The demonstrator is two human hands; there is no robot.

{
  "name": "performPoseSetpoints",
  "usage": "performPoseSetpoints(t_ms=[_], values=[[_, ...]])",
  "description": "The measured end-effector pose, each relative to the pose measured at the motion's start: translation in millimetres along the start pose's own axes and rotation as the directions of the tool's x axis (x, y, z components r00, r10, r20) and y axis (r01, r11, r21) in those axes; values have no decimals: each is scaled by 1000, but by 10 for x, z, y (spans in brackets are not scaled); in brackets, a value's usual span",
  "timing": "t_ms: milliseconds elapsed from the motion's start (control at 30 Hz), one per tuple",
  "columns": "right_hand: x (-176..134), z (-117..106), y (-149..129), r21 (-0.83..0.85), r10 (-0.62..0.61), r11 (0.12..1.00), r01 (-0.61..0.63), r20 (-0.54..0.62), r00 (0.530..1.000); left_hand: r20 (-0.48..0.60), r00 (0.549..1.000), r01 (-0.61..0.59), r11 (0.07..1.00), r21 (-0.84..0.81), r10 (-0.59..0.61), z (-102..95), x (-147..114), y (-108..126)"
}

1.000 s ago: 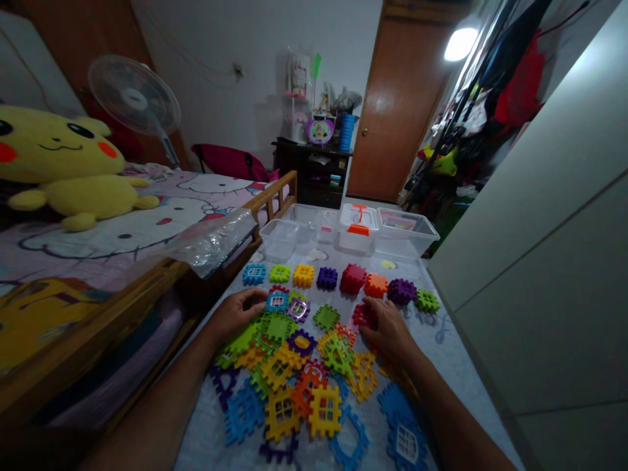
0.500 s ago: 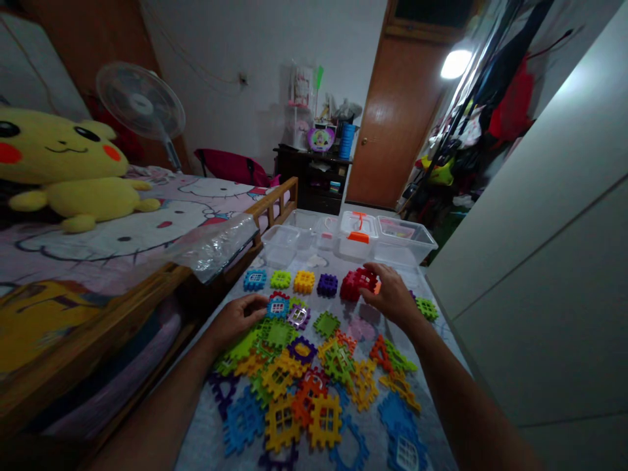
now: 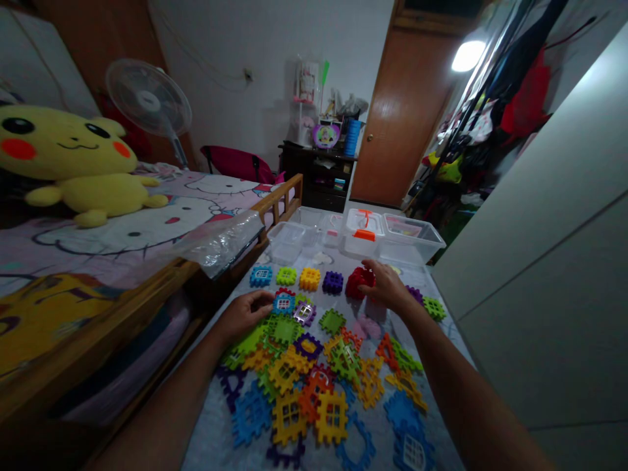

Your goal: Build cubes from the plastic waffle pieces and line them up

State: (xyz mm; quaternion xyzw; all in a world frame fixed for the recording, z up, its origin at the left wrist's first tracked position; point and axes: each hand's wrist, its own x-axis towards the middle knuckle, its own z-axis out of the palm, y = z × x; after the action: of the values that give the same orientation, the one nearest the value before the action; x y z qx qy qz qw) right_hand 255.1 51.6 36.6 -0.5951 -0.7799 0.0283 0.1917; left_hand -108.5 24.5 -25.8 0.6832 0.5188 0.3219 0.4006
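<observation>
My right hand (image 3: 387, 286) is closed on the right side of a stack of red building-block pieces (image 3: 354, 284), thumb in front and fingers over the top. My left hand (image 3: 244, 316) rests lower on the left, fingers loosely bent and thumb apart, with nothing visible in it. Its fingertips are at the edge of a blue window piece (image 3: 284, 303); whether they touch cannot be made out. Beside that lies a purple window piece (image 3: 305, 313). In line with the red stack stand purple (image 3: 333, 282), yellow (image 3: 309, 279), green (image 3: 286, 276) and blue (image 3: 261, 276) pieces.
Loose toothed pieces, among them a yellow window piece (image 3: 331, 417), cover the near table. Clear plastic bins (image 3: 287, 241) and a lidded box with an orange latch (image 3: 364, 234) stand at the far end. A wooden bed rail (image 3: 216, 271) borders the left, a pale cabinet (image 3: 534, 261) the right.
The right hand has drawn slightly closer around the red stack, and the orange bit beside it no longer shows. The left hand stays by the blue window piece. The whole view has shifted slightly.
</observation>
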Motion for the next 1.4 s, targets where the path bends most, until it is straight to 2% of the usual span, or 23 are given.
performPoseSetpoints(t_ms=[167,267,400,433,500,600,700,900,1067,1200,1300,1400], values=[[21,61,31,48,-9,999,10,-11,1000,-2,1000,11,1000,-15,-11,3,-14,35],[-22,8,1,59,-14,998,16,-37,999,4,1000,16,1000,-13,-16,0,-20,65],[-235,-122,-180,97,-72,991,93,-204,976,-1,1000,16,1000,-4,-16,-5,-23,86],[-306,-131,-244,120,-100,985,127,-210,973,-2,1000,13,1000,-3,-13,-5,-23,86],[-441,-90,-371,191,-210,957,218,-59,976,-1,1000,5,1000,-1,-5,-4,-23,81],[-574,85,-505,208,-338,932,298,195,921,-10,1000,-4,1000,4,4,3,-24,69],[-601,267,-545,158,-366,929,334,278,888,-25,1000,-11,1000,17,11,9,-27,63],[-559,408,-499,224,-327,935,276,237,915,-22,999,-26,1000,5,27,9,-34,59],[-635,348,-438,295,-257,932,209,133,957,-10,999,-33,999,23,33,7,-32,42],[-768,178,-269,383,-45,924,6,93,995,-22,998,-49,995,81,51,2,-19,37],[-872,112,-104,468,103,869,-162,150,983,-66,994,-78,982,173,90,1,-3,30],[-939,141,6,478,182,845,-238,162,970,-99,987,-107,976,189,127,6,9,13]])
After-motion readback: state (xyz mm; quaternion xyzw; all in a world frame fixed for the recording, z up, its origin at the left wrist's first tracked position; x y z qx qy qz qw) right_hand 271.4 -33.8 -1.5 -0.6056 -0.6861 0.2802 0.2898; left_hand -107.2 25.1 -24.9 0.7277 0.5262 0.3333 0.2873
